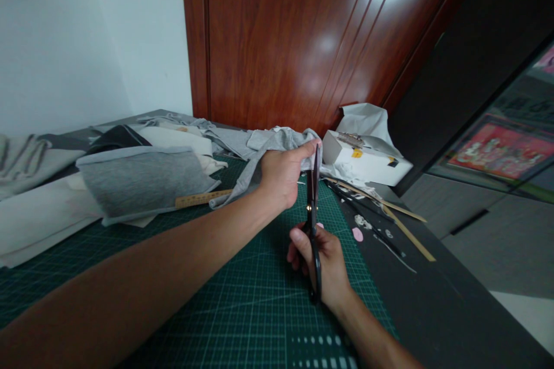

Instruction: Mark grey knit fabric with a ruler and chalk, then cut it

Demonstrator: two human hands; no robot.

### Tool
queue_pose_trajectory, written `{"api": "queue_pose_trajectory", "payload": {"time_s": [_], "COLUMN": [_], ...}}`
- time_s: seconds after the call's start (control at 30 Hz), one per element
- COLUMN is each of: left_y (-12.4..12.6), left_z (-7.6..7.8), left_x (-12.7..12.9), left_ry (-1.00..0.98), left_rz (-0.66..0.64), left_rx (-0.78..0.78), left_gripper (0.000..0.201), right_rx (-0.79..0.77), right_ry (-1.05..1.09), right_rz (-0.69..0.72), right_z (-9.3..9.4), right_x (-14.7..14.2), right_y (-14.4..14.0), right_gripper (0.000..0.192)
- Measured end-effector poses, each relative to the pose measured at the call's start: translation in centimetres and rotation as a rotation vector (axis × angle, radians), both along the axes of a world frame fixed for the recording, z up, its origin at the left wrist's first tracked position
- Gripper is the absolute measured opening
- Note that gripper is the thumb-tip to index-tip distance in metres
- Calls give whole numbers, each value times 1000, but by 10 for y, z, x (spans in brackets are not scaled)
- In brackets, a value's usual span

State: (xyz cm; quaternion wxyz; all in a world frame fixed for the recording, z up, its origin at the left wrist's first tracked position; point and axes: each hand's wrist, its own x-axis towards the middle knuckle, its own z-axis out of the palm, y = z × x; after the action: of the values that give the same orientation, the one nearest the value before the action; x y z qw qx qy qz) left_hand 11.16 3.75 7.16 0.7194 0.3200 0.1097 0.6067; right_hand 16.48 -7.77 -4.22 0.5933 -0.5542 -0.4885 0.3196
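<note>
My left hand (281, 176) is closed on a piece of grey fabric (249, 176), its thumb pointing toward the right edge of the cloth. Black-handled scissors (312, 199) are in my right hand (326, 259), with the fingers wrapped round the handles. Their blades point away from me and reach the fabric edge beside my left thumb. Whether the blades have cut into the cloth I cannot tell. Under both hands lies a green cutting mat (242, 294) with a printed grid.
Folded grey fabric (147, 181) and white sheets (47, 216) lie at the left, near a wooden ruler (203, 198). A white box (367, 158) stands at the back right. Wooden strips (409, 233), dark tools and a pink scrap (357, 234) lie along the mat's right side.
</note>
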Motion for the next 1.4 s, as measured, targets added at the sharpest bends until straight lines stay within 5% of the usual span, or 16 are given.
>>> {"api": "queue_pose_trajectory", "payload": {"time_s": [0.97,1.4], "left_y": [0,5], "left_z": [4,8], "left_x": [-2,-9], "left_ry": [-28,12], "left_rz": [-8,91], "left_rx": [41,177], "left_gripper": [24,24], "right_rx": [22,38], "right_ry": [25,21], "right_rz": [-42,-60], "right_z": [1,0], "right_x": [0,3], "right_y": [1,0], "right_gripper": [44,44]}}
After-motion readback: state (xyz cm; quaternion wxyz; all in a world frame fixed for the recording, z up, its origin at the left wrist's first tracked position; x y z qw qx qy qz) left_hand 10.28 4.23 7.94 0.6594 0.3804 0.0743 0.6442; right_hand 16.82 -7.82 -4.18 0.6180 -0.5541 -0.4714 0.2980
